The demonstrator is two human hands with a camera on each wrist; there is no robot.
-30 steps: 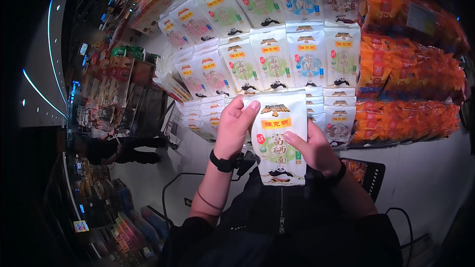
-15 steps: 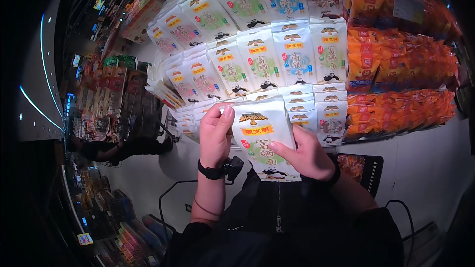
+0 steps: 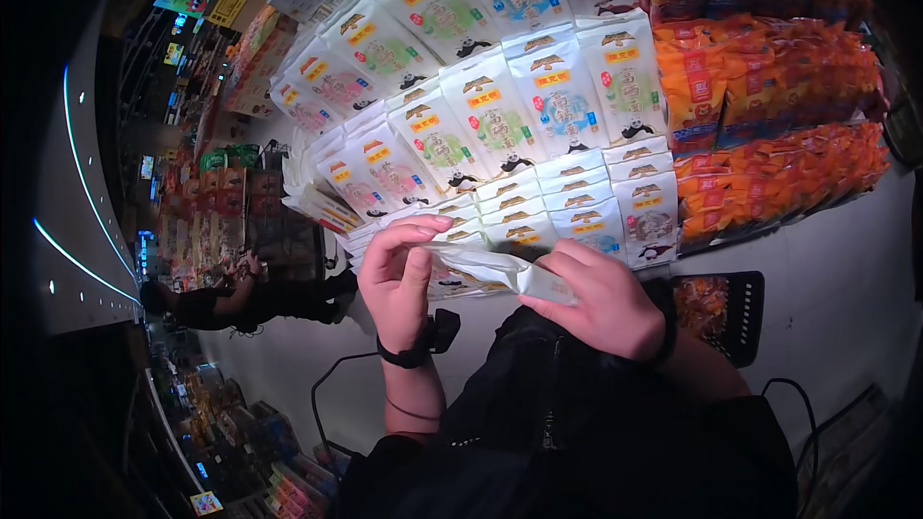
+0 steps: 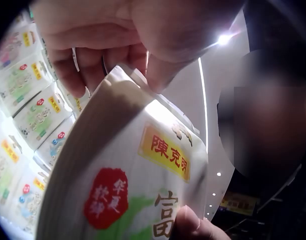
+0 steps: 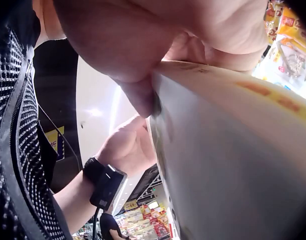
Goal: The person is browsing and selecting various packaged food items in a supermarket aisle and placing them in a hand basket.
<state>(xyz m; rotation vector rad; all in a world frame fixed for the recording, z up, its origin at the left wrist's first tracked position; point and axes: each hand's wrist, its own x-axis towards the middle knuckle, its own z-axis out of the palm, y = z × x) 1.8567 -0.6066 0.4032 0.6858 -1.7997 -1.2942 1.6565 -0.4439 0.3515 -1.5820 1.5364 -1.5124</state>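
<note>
A white noodle pack (image 3: 486, 264) is tilted nearly edge-on in front of the chest in the head view. My left hand (image 3: 396, 279) pinches one end of it between thumb and fingers. At the other end, my right hand (image 3: 611, 303) grips it, thumb along the near face. The left wrist view shows the pack's (image 4: 118, 155) printed front, with a yellow label and a red mark, and the left fingers at its folded top corner. In the right wrist view, a broad side of the pack (image 5: 228, 150) runs out from under the right hand.
Ahead, a tiered display holds rows of similar white noodle packs (image 3: 558, 101). Orange bags (image 3: 769, 178) are stacked at its right. A black tray-like container (image 3: 740, 312) with orange packets is on the floor at right. Another person (image 3: 255, 298) stands in the aisle at left.
The pack has turned from showing its printed front to nearly edge-on, both hands still holding it. The view has shifted, so the display's rows sit a little higher and further left.
</note>
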